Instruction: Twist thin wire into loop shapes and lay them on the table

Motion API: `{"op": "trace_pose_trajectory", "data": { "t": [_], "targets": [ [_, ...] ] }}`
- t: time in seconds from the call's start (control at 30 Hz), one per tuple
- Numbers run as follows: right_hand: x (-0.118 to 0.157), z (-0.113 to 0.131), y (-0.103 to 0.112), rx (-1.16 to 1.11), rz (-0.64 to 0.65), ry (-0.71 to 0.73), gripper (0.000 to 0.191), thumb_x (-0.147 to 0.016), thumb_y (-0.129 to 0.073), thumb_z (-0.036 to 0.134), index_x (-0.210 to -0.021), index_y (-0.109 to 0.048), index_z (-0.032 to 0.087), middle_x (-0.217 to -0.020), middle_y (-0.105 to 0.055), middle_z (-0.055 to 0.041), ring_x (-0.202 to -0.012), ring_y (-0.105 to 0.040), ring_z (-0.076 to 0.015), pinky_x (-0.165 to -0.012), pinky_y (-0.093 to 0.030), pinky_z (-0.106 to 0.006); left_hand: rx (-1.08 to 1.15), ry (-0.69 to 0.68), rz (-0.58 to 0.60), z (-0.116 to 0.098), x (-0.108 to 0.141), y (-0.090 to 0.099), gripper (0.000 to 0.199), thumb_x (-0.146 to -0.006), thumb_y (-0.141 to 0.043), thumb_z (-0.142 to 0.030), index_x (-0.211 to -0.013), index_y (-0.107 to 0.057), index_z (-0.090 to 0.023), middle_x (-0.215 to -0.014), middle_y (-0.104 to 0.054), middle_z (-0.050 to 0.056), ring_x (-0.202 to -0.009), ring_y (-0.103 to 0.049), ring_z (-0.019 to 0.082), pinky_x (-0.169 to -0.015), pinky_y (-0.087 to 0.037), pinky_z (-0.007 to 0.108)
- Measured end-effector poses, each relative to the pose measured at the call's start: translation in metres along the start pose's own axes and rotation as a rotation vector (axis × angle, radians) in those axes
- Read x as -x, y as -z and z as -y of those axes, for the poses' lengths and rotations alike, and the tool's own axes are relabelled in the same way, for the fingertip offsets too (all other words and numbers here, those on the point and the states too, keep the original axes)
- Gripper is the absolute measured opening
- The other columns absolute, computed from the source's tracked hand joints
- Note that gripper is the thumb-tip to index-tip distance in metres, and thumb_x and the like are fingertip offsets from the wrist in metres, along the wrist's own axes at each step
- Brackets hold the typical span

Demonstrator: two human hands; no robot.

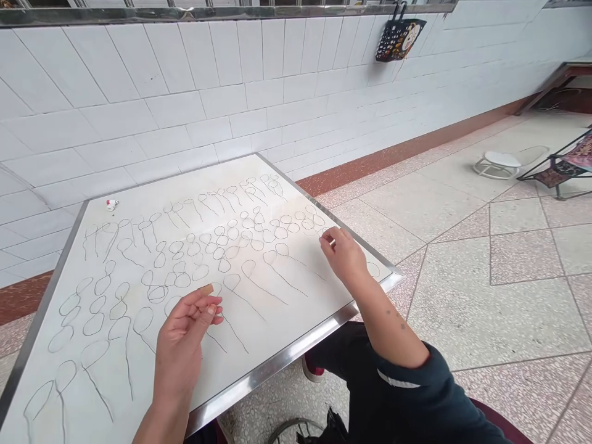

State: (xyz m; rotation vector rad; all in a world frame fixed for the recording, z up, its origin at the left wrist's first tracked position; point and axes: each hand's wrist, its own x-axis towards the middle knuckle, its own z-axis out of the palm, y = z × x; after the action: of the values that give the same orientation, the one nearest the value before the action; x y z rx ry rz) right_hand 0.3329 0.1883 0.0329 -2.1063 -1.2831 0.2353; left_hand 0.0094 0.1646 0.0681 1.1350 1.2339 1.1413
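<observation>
Rows of thin, dark, wire-like loops (248, 267) are spread across a white table (287, 320). Some have a long straight tail, while others are joined rings like a figure eight (224, 259). Over the near part of the table is my left hand (189, 333), thumb pressed to its curled fingers; a tan strip (208, 288) shows at the index fingertip. My right hand (343, 251) is pinched above the table's right side, close to the end of the ring rows. What either pinch holds, if anything, is too fine to make out. A faint ring (372, 269) shows beside my right wrist.
A small red and white item (111, 203) lies at the table's far left corner. A metal strip (277, 361) edges the table. White tiled wall (222, 111) stands behind, with a dark bag (398, 40) hanging on it. A low white stool (499, 163) stands on the floor to the right.
</observation>
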Motion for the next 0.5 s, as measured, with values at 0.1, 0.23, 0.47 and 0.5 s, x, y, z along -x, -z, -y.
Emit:
{"op": "trace_pose_trajectory", "data": {
  "t": [0.1,0.23,0.47,0.5],
  "targets": [
    [0.024,0.033,-0.009,-0.638,0.241,0.081,0.015,-0.092,-0.050,0.036,-0.085,-0.049,0.022,-0.077,-0.055,0.0012,-0.061,-0.048,-0.0115,-0.058,-0.038,-0.026,0.030,0.021,0.023,0.008,-0.003,-0.005,0.037,-0.076,-0.074,-0.035,-0.111,-0.068,-0.022,-0.093,-0.068,0.005,-0.088,-0.059,0.016,-0.074,-0.053,0.029],
    [0.063,0.068,-0.034,-1.088,0.643,0.042,0.021,-0.089,-0.056,0.042,-0.085,-0.050,0.022,-0.072,-0.055,0.0032,-0.058,-0.048,-0.0096,-0.054,-0.039,-0.023,0.070,0.016,0.065,0.020,-0.005,-0.011,0.035,-0.078,-0.072,-0.032,-0.112,-0.067,-0.022,-0.092,-0.067,0.004,-0.088,-0.059,0.016,-0.078,-0.052,0.030],
    [0.106,0.089,-0.059,-0.741,0.519,0.177,0.011,-0.086,-0.058,0.030,-0.080,-0.054,0.022,-0.066,-0.055,0.0034,-0.058,-0.050,-0.0109,-0.052,-0.040,-0.023,0.091,0.002,0.150,0.024,-0.002,-0.012,0.043,-0.080,-0.071,-0.030,-0.122,-0.061,-0.024,-0.099,-0.068,0.005,-0.094,-0.060,0.016,-0.089,-0.049,0.034],
    [0.109,0.090,-0.060,-0.685,0.481,0.231,0.008,-0.085,-0.058,0.028,-0.080,-0.055,0.022,-0.067,-0.056,0.0033,-0.059,-0.050,-0.0109,-0.053,-0.040,-0.023,0.088,0.003,0.153,0.025,-0.001,-0.012,0.043,-0.080,-0.071,-0.029,-0.121,-0.061,-0.025,-0.099,-0.068,0.005,-0.094,-0.060,0.016,-0.089,-0.048,0.034]
  ]
}}
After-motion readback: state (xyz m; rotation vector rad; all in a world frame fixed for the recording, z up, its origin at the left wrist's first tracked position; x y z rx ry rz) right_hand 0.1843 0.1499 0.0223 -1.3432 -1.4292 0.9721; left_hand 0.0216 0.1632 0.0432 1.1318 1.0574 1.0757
